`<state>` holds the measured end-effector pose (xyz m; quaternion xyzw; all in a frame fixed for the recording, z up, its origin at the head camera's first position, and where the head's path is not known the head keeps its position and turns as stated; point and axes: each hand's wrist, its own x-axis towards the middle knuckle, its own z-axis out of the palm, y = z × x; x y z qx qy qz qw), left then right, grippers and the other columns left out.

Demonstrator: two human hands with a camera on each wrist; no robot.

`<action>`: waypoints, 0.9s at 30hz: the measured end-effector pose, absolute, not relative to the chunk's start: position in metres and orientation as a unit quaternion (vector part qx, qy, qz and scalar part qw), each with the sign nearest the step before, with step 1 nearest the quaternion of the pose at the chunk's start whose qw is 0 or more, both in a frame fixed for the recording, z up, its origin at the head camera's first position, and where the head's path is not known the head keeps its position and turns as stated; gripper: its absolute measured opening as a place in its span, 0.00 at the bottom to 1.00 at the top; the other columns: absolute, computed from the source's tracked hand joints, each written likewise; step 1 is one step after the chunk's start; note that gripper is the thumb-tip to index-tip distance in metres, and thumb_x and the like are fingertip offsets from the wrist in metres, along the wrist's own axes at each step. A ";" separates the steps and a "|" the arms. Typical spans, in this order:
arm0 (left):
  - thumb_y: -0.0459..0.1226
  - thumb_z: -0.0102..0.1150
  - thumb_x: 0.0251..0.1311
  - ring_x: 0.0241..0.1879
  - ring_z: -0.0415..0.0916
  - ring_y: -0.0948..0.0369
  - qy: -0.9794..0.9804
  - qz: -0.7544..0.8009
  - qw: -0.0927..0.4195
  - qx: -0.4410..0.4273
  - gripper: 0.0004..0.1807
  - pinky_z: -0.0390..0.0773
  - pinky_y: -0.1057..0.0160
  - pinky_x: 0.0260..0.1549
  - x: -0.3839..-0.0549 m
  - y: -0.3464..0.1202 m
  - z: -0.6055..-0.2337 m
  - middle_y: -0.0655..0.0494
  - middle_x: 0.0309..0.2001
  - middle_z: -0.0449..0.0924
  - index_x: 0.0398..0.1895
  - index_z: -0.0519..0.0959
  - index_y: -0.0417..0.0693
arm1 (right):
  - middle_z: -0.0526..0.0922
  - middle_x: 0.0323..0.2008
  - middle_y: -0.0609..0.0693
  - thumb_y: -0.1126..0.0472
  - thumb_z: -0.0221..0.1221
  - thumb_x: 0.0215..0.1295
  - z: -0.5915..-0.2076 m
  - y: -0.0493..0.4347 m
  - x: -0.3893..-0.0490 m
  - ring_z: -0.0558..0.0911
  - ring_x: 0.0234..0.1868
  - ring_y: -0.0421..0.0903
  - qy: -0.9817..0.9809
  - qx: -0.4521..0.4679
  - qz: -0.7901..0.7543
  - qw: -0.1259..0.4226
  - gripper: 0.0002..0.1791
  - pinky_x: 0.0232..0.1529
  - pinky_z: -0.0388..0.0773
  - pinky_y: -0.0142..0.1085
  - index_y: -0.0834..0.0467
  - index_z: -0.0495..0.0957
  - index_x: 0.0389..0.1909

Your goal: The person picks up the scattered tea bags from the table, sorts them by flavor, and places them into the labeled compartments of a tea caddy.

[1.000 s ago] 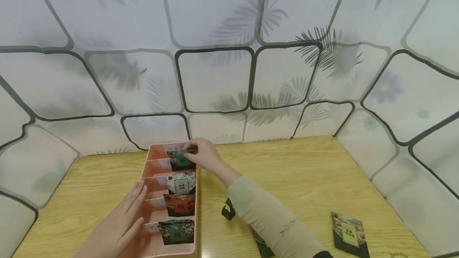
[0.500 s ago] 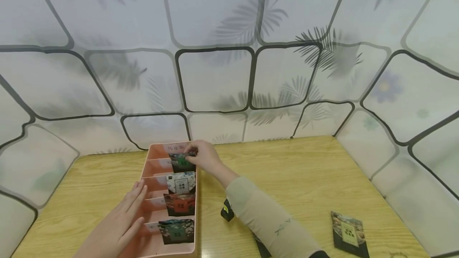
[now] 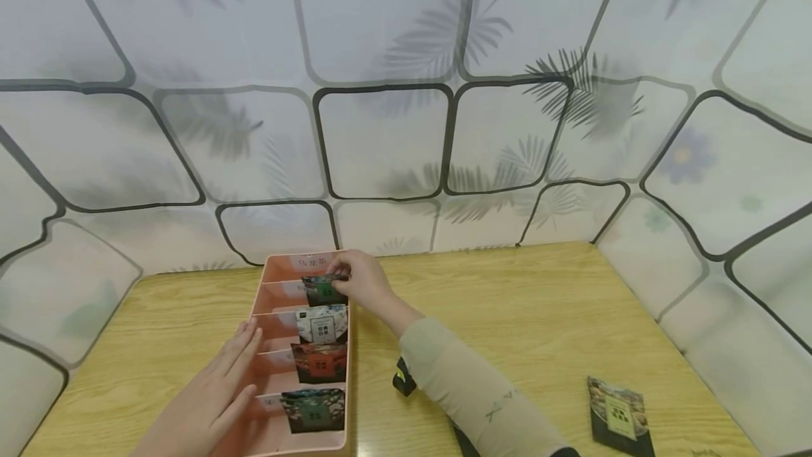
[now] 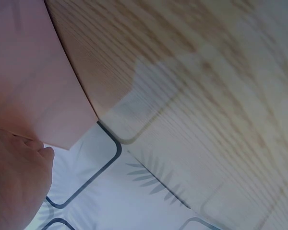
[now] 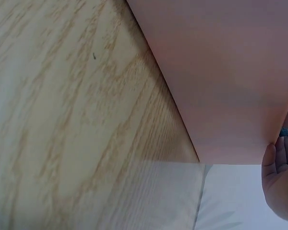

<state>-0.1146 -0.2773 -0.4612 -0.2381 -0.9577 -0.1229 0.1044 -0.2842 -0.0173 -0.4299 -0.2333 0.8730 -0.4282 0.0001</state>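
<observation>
A pink divided box [image 3: 275, 296] stands at the left of the table, with labels on its dividers. My right hand [image 3: 366, 281] pinches the top edge of a tea packet [image 3: 323, 293] with a green label, upright toward the back of the box. Nearer in the box stand a white packet [image 3: 322, 328], a red packet [image 3: 320, 365] and another green-labelled packet [image 3: 315, 412]. With its fingers extended, my left hand [image 3: 203, 397] rests along the box's left rim. In the right wrist view, the right hand's fingers curl at the rim and mostly hide the packet.
On the wooden table [image 3: 501, 302], a packet with a yellow-green label [image 3: 619, 416] lies at the right. A small dark item [image 3: 402, 379] with a yellow mark sits beside the right sleeve [image 3: 469, 386]. Another dark packet [image 3: 464, 441] is mostly hidden beneath that sleeve. Patterned cloth walls [image 3: 383, 139] surround the table.
The right hand has lowered the green-labelled packet slightly into the box, and the label on the back wall shows more fully. The left hand stays at the rim.
</observation>
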 end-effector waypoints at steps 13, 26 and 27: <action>0.43 0.57 0.78 0.78 0.14 0.84 -0.960 -0.127 0.095 -0.231 0.37 0.25 0.91 0.68 -0.113 -0.276 -0.459 0.42 0.86 0.53 0.83 0.59 0.37 | 0.87 0.40 0.52 0.70 0.70 0.67 -0.429 -0.016 -0.286 0.79 0.38 0.39 0.866 -0.222 -0.449 0.013 0.05 0.41 0.78 0.27 0.57 0.88 0.39; 0.43 0.57 0.78 0.79 0.14 0.83 -0.959 -0.126 0.101 -0.235 0.37 0.25 0.91 0.69 -0.114 -0.276 -0.460 0.44 0.86 0.51 0.83 0.59 0.37 | 0.88 0.40 0.54 0.67 0.72 0.66 -0.421 -0.008 -0.290 0.81 0.38 0.40 0.855 -0.241 -0.458 0.015 0.06 0.40 0.79 0.27 0.59 0.88 0.43; 0.43 0.57 0.78 0.79 0.14 0.83 -0.959 -0.127 0.099 -0.234 0.37 0.25 0.91 0.68 -0.114 -0.277 -0.460 0.44 0.86 0.50 0.83 0.59 0.37 | 0.88 0.40 0.55 0.67 0.72 0.66 -0.419 -0.007 -0.291 0.82 0.37 0.41 0.855 -0.243 -0.459 0.011 0.06 0.40 0.79 0.27 0.60 0.88 0.43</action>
